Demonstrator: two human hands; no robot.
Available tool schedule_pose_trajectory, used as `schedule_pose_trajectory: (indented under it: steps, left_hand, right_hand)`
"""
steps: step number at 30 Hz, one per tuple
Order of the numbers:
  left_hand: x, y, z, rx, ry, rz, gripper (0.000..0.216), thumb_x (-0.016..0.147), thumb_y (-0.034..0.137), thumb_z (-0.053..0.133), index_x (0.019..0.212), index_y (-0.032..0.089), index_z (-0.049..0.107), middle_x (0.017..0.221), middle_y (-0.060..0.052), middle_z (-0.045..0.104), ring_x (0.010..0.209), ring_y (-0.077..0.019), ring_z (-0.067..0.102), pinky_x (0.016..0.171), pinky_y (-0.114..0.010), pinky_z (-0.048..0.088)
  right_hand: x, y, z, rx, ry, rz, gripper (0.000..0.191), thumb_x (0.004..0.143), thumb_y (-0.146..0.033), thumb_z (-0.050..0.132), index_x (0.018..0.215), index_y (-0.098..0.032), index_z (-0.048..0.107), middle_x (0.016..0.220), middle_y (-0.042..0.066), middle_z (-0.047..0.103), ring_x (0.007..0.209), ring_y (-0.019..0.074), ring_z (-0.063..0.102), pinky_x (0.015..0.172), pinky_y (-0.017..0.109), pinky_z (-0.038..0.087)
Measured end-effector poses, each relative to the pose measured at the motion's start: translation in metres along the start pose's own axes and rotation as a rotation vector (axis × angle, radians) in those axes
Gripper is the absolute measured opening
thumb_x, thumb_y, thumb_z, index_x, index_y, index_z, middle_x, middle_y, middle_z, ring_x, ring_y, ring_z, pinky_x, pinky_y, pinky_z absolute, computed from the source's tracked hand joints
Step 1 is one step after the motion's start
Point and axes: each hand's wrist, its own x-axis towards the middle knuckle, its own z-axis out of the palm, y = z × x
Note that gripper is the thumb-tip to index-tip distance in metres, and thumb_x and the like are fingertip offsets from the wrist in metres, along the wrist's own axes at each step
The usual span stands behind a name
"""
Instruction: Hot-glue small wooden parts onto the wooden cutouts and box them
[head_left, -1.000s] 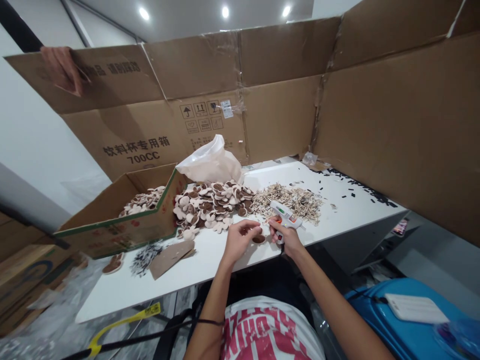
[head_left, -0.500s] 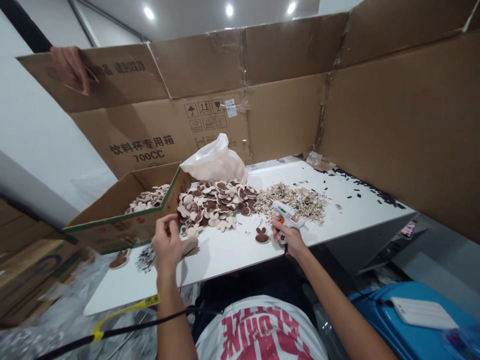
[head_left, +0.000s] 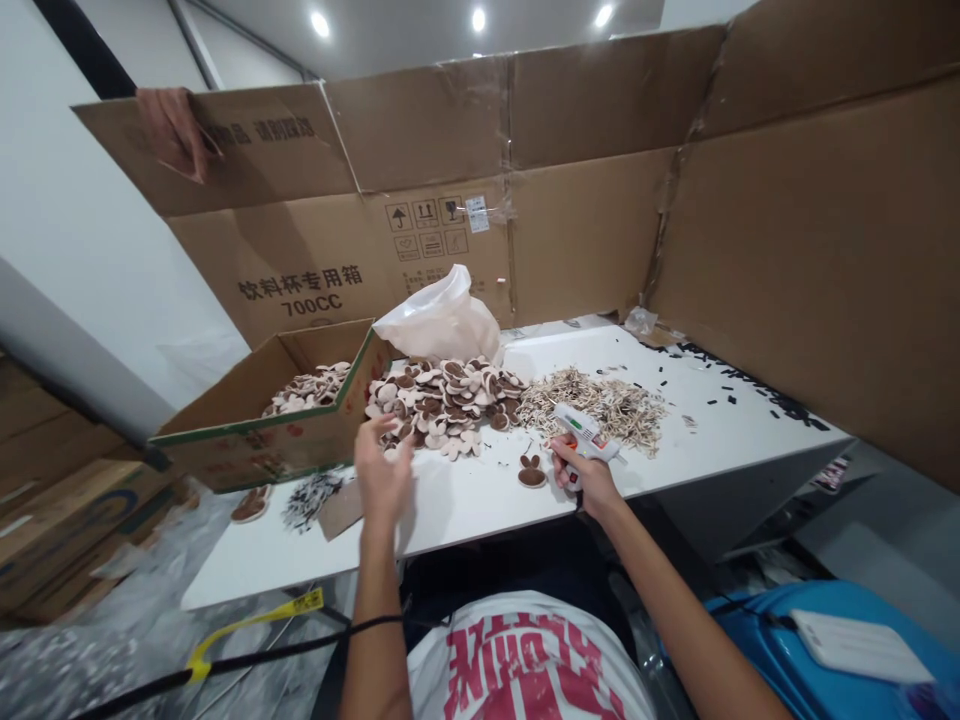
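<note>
My right hand (head_left: 586, 478) grips a white glue gun (head_left: 583, 432) at the table's near edge. Just left of it a brown bunny-shaped piece (head_left: 532, 472) lies on the white table (head_left: 480, 500). My left hand (head_left: 382, 476) hovers with fingers spread over the near edge of a heap of brown and cream bunny pieces (head_left: 442, 394), holding nothing I can see. A pile of thin pale strips (head_left: 607, 402) lies behind the glue gun.
An open cardboard box (head_left: 262, 440) with more pieces stands at the left. A white plastic bag (head_left: 442, 320) sits behind the heap. Tall cardboard walls (head_left: 787, 250) surround the table. Someone else's hand (head_left: 172, 130) grips the wall's top left. A cardboard scrap (head_left: 341, 508) and dark bits (head_left: 309, 496) lie nearby.
My left hand left the bunny piece on the table, swung left toward the box, then came back toward the heap with fingers opening. The right hand stayed on the glue gun.
</note>
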Motion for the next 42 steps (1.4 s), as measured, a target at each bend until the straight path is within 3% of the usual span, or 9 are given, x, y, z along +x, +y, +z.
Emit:
schedule_pose_trajectory:
  steps: [2,4,6,9,15,21,27,37,42]
  left_hand:
    - [-0.010,0.025,0.027,-0.094,-0.122,0.092,0.028,0.088,0.037,0.077,0.112,0.024,0.069,0.117,-0.009,0.070,0.117,-0.0298,0.061,0.105,-0.044,0.046]
    - [-0.023,0.047,0.049,-0.252,-0.288,0.122,0.013,0.097,0.035,0.067,0.103,0.024,0.071,0.110,-0.008,0.072,0.111,-0.0267,0.064,0.103,-0.042,0.048]
    - [-0.036,0.065,0.067,-0.367,-0.473,0.128,0.014,0.101,0.034,0.063,0.103,0.024,0.072,0.108,-0.007,0.073,0.108,-0.0248,0.067,0.100,-0.040,0.050]
    - [-0.051,0.082,0.084,-0.462,-0.589,0.145,0.016,0.101,0.032,0.063,0.110,0.025,0.074,0.111,-0.007,0.074,0.109,-0.0239,0.067,0.099,-0.039,0.050]
    - [-0.061,0.089,0.098,-0.539,-0.634,0.144,0.019,0.100,0.031,0.064,0.114,0.025,0.077,0.112,-0.008,0.074,0.108,-0.0228,0.068,0.097,-0.037,0.052]
    - [-0.063,0.082,0.102,-0.554,-0.627,0.025,0.014,0.098,0.033,0.068,0.095,0.022,0.076,0.096,-0.006,0.076,0.091,-0.0204,0.070,0.087,-0.034,0.055]
    - [-0.065,0.078,0.106,-0.510,-0.574,-0.065,0.015,0.095,0.034,0.071,0.092,0.021,0.076,0.090,-0.005,0.078,0.086,-0.0202,0.071,0.086,-0.034,0.056]
    - [-0.063,0.076,0.101,-0.527,-0.723,-0.067,0.024,0.099,0.042,0.065,0.094,0.019,0.074,0.092,-0.005,0.076,0.083,-0.0183,0.069,0.081,-0.030,0.055]
    - [-0.064,0.074,0.102,-0.530,-0.708,-0.006,0.022,0.101,0.039,0.062,0.098,0.020,0.072,0.096,-0.005,0.074,0.088,-0.0183,0.069,0.084,-0.030,0.055]
  right_hand:
    - [-0.001,0.000,0.000,-0.006,0.007,0.000,0.036,0.080,-0.050,0.089,0.086,-0.021,0.068,0.058,-0.003,0.060,0.041,0.0108,0.048,0.042,0.024,0.042]
    - [-0.001,0.000,0.000,-0.016,0.000,0.006,0.037,0.080,-0.050,0.089,0.087,-0.021,0.068,0.058,-0.003,0.061,0.042,0.0112,0.048,0.042,0.024,0.042]
    - [-0.002,0.000,0.000,-0.023,-0.018,0.019,0.038,0.079,-0.051,0.089,0.088,-0.021,0.068,0.057,-0.004,0.060,0.041,0.0110,0.047,0.041,0.024,0.041]
    - [-0.003,-0.002,0.000,-0.031,-0.063,0.044,0.040,0.078,-0.052,0.089,0.086,-0.021,0.066,0.057,-0.004,0.060,0.040,0.0105,0.046,0.042,0.023,0.041]
    - [-0.004,-0.005,0.001,-0.035,-0.127,0.065,0.041,0.080,-0.054,0.088,0.079,-0.021,0.063,0.056,-0.004,0.058,0.041,0.0093,0.046,0.042,0.022,0.041]
    - [-0.003,-0.006,0.002,-0.076,-0.131,0.060,0.042,0.080,-0.056,0.087,0.079,-0.020,0.065,0.057,-0.004,0.059,0.042,0.0090,0.047,0.042,0.020,0.040]
    - [-0.002,-0.003,0.003,-0.094,-0.089,0.052,0.041,0.078,-0.055,0.088,0.084,-0.019,0.068,0.057,-0.003,0.060,0.041,0.0095,0.048,0.040,0.020,0.037]
    - [-0.002,-0.004,0.003,-0.096,-0.083,0.033,0.040,0.077,-0.054,0.088,0.083,-0.021,0.067,0.056,-0.004,0.060,0.041,0.0095,0.048,0.040,0.021,0.039]
    - [-0.001,-0.003,0.002,-0.097,-0.099,0.049,0.041,0.078,-0.056,0.087,0.083,-0.021,0.065,0.057,-0.004,0.059,0.041,0.0094,0.047,0.041,0.021,0.039]
